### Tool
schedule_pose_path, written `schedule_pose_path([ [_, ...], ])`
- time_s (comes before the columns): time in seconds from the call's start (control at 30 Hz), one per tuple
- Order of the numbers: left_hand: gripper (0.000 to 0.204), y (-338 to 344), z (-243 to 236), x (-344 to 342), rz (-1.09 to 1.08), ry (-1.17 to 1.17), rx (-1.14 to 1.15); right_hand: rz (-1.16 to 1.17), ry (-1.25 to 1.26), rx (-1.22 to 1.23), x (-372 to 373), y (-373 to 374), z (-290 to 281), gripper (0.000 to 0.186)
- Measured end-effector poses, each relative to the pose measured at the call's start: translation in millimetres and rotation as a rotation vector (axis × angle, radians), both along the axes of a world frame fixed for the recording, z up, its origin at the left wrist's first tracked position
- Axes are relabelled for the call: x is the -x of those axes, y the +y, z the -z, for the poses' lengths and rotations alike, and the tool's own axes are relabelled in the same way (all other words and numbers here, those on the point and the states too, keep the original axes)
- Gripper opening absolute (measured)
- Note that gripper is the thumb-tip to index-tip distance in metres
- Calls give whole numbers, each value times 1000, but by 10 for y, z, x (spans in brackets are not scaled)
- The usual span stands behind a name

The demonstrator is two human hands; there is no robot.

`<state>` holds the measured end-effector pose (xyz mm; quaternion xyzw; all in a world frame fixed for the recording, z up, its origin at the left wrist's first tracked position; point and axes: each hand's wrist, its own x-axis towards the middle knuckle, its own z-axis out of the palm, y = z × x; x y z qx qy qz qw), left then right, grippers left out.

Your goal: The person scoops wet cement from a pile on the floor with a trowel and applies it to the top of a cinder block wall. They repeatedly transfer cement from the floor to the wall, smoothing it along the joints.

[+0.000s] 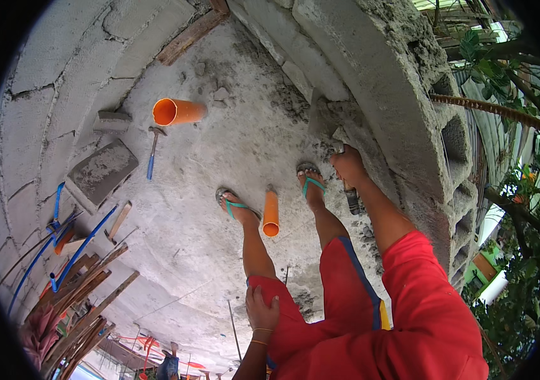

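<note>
My right hand [349, 166] is closed round the handle of a trowel [326, 120]. Its grey, mortar-coloured blade lies low against the foot of the block wall [384, 95]. The handle's dark end sticks out below my fist. On my left thigh rests my left hand [262, 310], holding nothing, its fingers laid over the red shorts. Between my sandalled feet a narrow orange pipe [271, 214] stands up from the concrete floor [187, 234].
Ahead on the left are a wider orange pipe [180, 112], a blue-handled hammer [153, 153] and a concrete block [102, 174]. Blue tubing [86, 247] and stacked wood strips [86, 291] lie at left. A rusty rebar [492, 109] juts out at right.
</note>
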<state>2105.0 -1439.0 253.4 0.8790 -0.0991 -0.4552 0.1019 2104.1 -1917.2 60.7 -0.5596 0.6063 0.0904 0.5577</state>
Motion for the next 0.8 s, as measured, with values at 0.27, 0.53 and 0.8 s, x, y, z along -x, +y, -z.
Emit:
schedule_pose_path([
  [0.27,69,28,-31,-50,-10,-21,25,101,-48,-47,115,74,-982,26],
  [0.53,70,85,-79,-183,-16,-47,58,87,49,164,471,574,-1602,19],
  [0.8,60,217,-201,-432,-28,-60,179,215,-104,-12,1043,773,-3701,14],
])
